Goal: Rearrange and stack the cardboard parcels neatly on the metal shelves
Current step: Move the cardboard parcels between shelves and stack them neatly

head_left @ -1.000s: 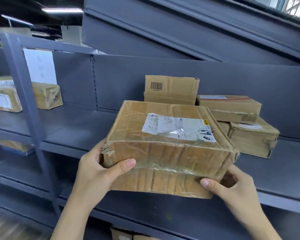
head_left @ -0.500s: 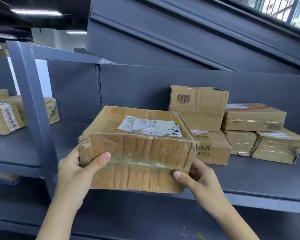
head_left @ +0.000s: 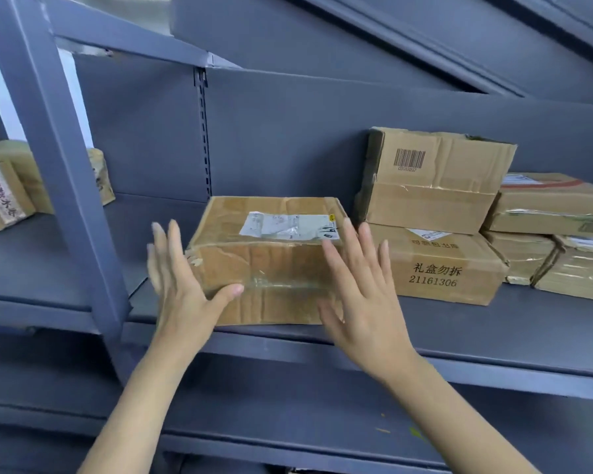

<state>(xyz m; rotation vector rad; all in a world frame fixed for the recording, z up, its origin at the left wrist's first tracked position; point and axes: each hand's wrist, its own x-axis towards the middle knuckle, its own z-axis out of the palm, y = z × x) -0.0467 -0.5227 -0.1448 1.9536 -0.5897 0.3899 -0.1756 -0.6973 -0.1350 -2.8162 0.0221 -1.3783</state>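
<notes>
Parcel [head_left: 267,258] wrapped in tape sits at the front edge of the grey metal shelf [head_left: 493,336], just left of a printed box [head_left: 445,268]. Left hand [head_left: 185,285], fingers spread, touches its left corner; right hand [head_left: 360,289], fingers spread, lies against its front right. Bare shelf stretches toward nine o'clock, up to the upright post [head_left: 59,159]. At three o'clock, boxes stand stacked.

Bare grey metal shelf [head_left: 158,254] lies open left of the tape-wrapped brown cardboard parcel [head_left: 271,261], up to the slanting grey steel upright [head_left: 59,172]. On its right, the printed brown cardboard box [head_left: 445,268] stands just beside, stacked cartons [head_left: 439,179] blocking passage there.
</notes>
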